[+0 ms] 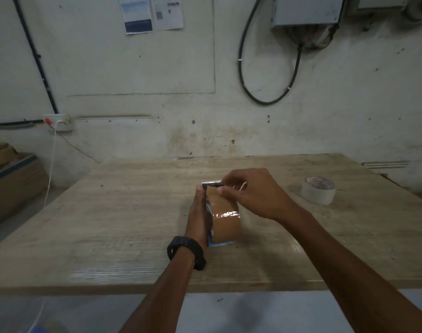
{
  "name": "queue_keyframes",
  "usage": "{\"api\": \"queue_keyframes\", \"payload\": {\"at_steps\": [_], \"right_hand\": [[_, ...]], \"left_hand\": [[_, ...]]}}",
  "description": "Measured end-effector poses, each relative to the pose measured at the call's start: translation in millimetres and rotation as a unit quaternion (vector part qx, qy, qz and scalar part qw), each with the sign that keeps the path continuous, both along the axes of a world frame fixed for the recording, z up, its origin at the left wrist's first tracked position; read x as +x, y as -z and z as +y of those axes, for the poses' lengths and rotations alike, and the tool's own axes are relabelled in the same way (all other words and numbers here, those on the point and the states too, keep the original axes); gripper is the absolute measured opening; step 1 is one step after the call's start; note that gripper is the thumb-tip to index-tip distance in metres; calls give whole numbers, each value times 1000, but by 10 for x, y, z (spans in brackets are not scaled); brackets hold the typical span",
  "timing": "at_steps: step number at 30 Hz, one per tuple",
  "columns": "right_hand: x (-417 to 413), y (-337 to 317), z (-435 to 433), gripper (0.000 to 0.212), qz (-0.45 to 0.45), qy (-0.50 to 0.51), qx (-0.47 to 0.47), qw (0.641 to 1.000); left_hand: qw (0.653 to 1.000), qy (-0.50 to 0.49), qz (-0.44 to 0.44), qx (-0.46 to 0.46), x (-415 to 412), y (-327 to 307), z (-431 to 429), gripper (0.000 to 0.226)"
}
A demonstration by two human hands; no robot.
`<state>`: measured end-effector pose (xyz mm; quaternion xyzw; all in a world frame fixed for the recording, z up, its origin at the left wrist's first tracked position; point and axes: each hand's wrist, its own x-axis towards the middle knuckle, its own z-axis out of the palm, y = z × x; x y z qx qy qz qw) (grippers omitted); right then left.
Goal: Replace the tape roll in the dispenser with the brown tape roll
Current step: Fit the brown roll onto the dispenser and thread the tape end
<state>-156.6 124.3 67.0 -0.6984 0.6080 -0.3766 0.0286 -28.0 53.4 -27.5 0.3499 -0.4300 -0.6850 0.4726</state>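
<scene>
The brown tape roll (225,221) sits in a blue dispenser (219,244) held above the middle of the wooden table (123,212). My left hand (200,212) grips the dispenser from its left side, a black watch on the wrist. My right hand (251,193) pinches the brown tape's loose end at the front of the dispenser, just behind the toothed metal blade (212,181). A whitish tape roll (318,190) lies flat on the table to the right, apart from both hands.
The table's far edge meets a stained wall with a hanging black cable loop (267,68). Cardboard boxes (13,179) stand on the floor at the left, near a wall socket (59,121) with a white cord.
</scene>
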Motion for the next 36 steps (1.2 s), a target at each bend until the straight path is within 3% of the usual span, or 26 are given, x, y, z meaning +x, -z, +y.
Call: {"api": "queue_keyframes", "payload": {"at_steps": [5, 12, 16, 24, 28, 33, 36], "right_hand": [[48, -123, -48, 17, 36, -20, 29, 999], [123, -186, -96, 14, 87, -12, 56, 995], [150, -150, -112, 16, 118, 5, 36, 992], [178, -76, -63, 9, 89, 30, 12, 995], [223, -82, -56, 3, 119, 38, -4, 992], [227, -69, -21, 12, 127, 49, -10, 991], [227, -77, -22, 14, 133, 55, -4, 990]], "left_hand": [[1000, -7, -9, 14, -38, 66, -77, 111], [1000, 17, -13, -7, 21, -20, -43, 81], [999, 44, -15, -13, 15, 43, -75, 95], [999, 45, -6, -20, 35, 77, -139, 71], [997, 76, 3, -17, 29, 73, -140, 72], [997, 73, -10, -27, 36, 62, -103, 66], [997, 62, -19, -34, 30, 48, -98, 75]]}}
